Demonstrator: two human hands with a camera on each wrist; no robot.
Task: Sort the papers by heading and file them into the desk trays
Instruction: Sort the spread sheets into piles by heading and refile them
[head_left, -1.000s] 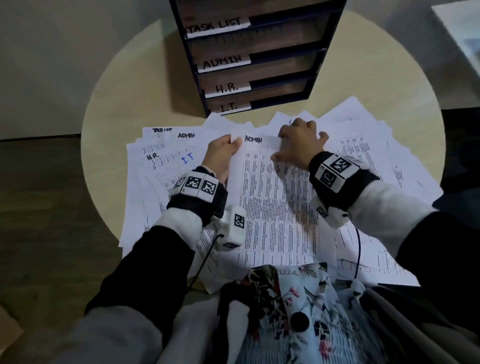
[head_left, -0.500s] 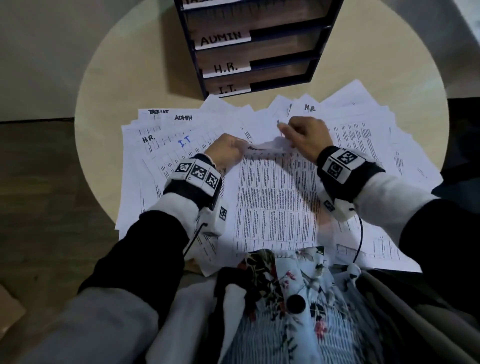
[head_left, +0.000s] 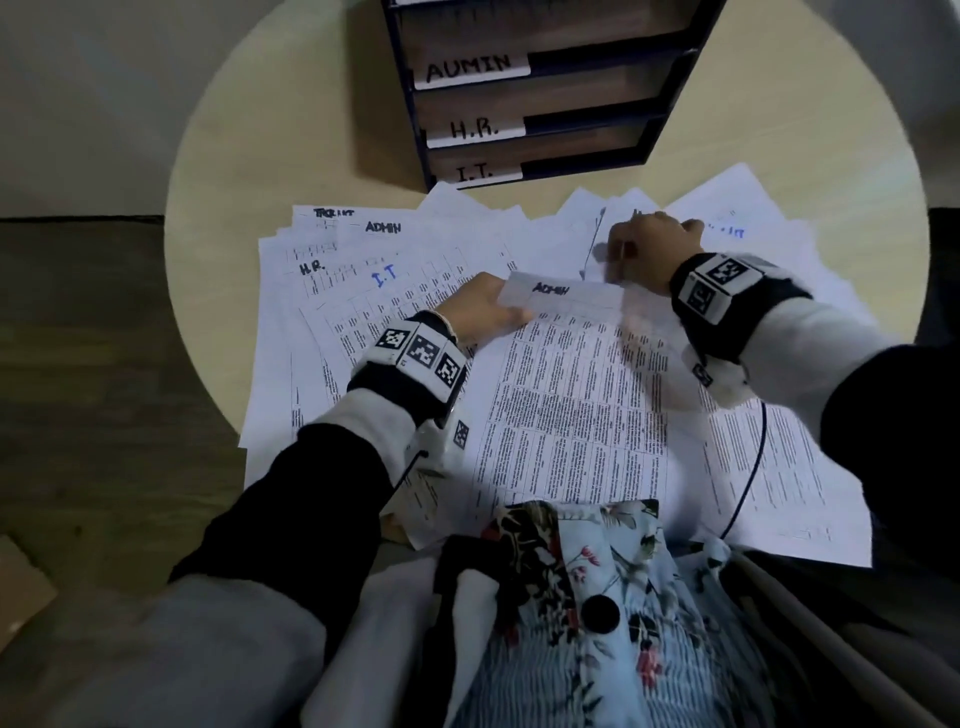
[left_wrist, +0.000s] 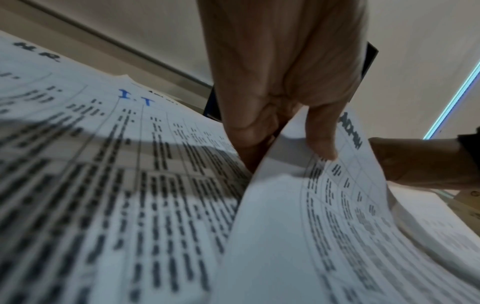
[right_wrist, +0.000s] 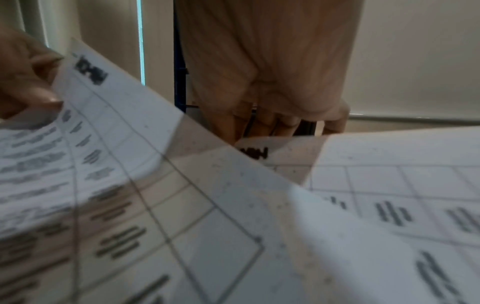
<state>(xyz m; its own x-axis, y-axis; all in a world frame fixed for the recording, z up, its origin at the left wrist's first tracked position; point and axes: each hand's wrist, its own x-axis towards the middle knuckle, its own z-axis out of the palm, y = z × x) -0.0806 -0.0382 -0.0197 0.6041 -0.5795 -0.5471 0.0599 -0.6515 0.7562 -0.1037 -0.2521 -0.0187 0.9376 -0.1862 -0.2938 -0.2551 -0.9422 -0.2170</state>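
Several printed sheets lie fanned over the round table (head_left: 234, 171). My left hand (head_left: 483, 312) (left_wrist: 283, 144) pinches the top left corner of a sheet headed ADMIN (head_left: 561, 405) (left_wrist: 337, 226) (right_wrist: 182, 205), thumb on top, and that corner is lifted off the pile. My right hand (head_left: 649, 249) (right_wrist: 272, 123) is beyond it, fingers curled over the far edge of another sheet headed ADMIN (right_wrist: 389, 174); its fingertips are hidden. The dark tray rack (head_left: 670, 104) stands at the back, with trays labelled ADMIN (head_left: 470, 67), H.R. (head_left: 475, 129) and I.T. (head_left: 475, 174).
To the left lie sheets headed I.T. (head_left: 384, 275) (left_wrist: 135, 98), H.R. (head_left: 311, 267) and ADMIN (head_left: 383, 227). More sheets spread right to the table's edge (head_left: 779, 415). A cable (head_left: 748, 478) hangs from my right wrist over the papers. Bare tabletop shows beside the rack.
My right hand let go of the ADMIN sheet's top edge and moved farther back onto the papers behind. My left hand kept its corner and raised it. The view tilted down.
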